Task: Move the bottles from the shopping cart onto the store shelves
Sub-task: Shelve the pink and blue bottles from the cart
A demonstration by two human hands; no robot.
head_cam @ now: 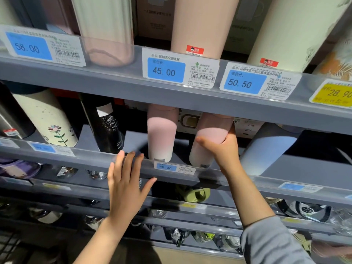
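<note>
My right hand grips a pink-to-white bottle that stands on the middle grey shelf; thumb and fingers are curled round its body. Just to its left stands a second, matching pink-to-white bottle, above a 45.00 price tag. My left hand is spread flat, fingers straight, with its fingertips at the shelf's front rail, left of that tag; it holds nothing. Dark wire mesh shows at the bottom left corner; whether it is the cart I cannot tell.
On the same shelf stand a light blue bottle at right, a black bottle and a cream flowered bottle at left. The upper shelf holds tall pink and cream bottles. Lower shelves carry several glass and green containers.
</note>
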